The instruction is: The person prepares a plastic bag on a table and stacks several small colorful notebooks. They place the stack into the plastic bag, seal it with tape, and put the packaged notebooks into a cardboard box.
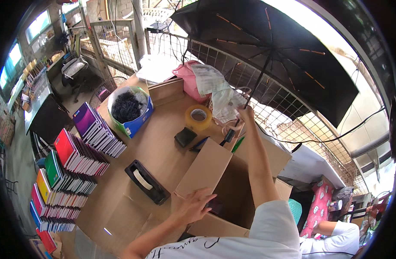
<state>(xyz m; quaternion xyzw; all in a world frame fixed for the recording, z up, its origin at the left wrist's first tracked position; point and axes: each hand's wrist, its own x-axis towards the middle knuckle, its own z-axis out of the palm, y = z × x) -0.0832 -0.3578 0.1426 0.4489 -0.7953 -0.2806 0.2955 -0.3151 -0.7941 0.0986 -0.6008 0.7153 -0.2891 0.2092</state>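
A brown cardboard box (236,185) stands in front of me with its top flaps spread. My left hand (192,206) lies on the edge of its left flap, fingers stretched out and holding nothing. Farther off, my right hand (246,113) is closed round the shaft of an open black umbrella (267,39); the fingers are partly hidden. The umbrella's dark handle hangs below that hand, beside the box's far flap. A pale cloth (219,93) and a pink bag (188,82) are next to my right hand. The box's inside is mostly in shadow.
On the table sit a roll of yellowish tape (198,117), a black tape dispenser (147,182) and a small dark block (186,137). Stacked notebooks (68,181) line the left edge, near a carton of black mesh (131,110). Wire fencing (288,112) runs behind; another person (331,237) is at lower right.
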